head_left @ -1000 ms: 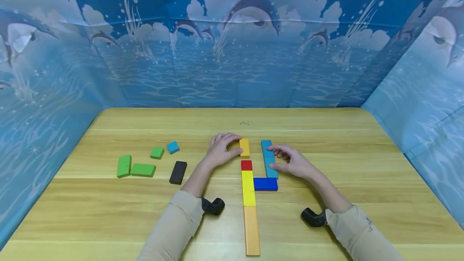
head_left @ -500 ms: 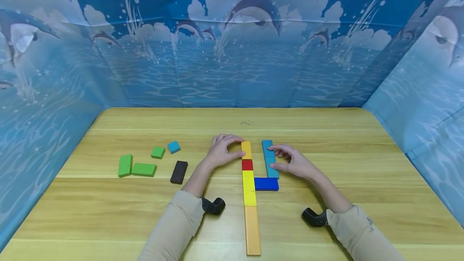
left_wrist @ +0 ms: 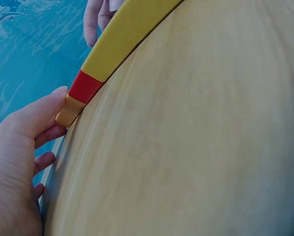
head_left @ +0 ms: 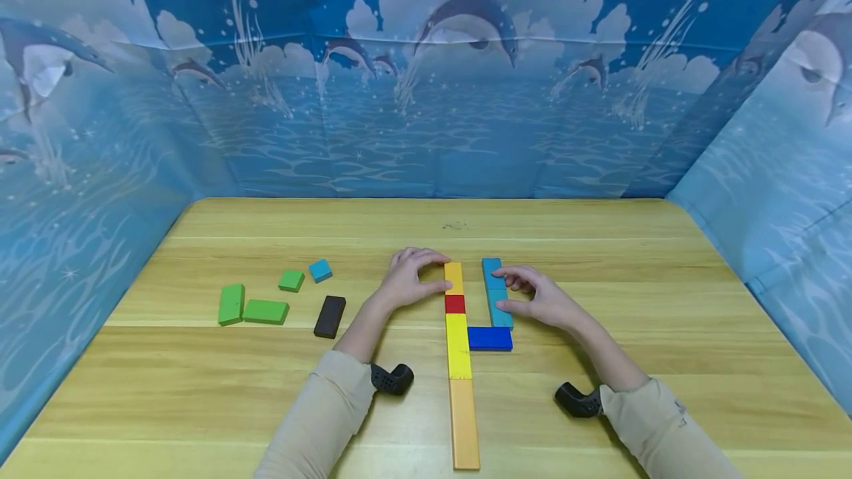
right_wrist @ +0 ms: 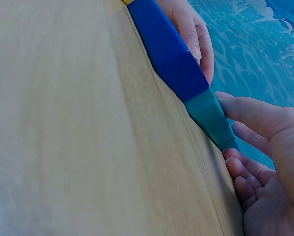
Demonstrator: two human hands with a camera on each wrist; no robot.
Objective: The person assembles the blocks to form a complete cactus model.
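In the head view my left hand holds an orange block between thumb and index finger, at its left side and far end. That block meets a red block, followed by a yellow block and a long tan block in one straight line. My right hand touches the right side of two light blue blocks laid end to end, thumb on the nearer one, fingers on the farther one. A dark blue block runs from the yellow block to beneath their near end.
Left of the line lie a black block, a small light blue block, a small green block and two larger green blocks. Dolphin-print cloth walls the wooden table at the back and sides.
The orange block has slid toward the red block, closing the gap between them, with my left hand on it. My right hand and the light blue blocks stay in place.
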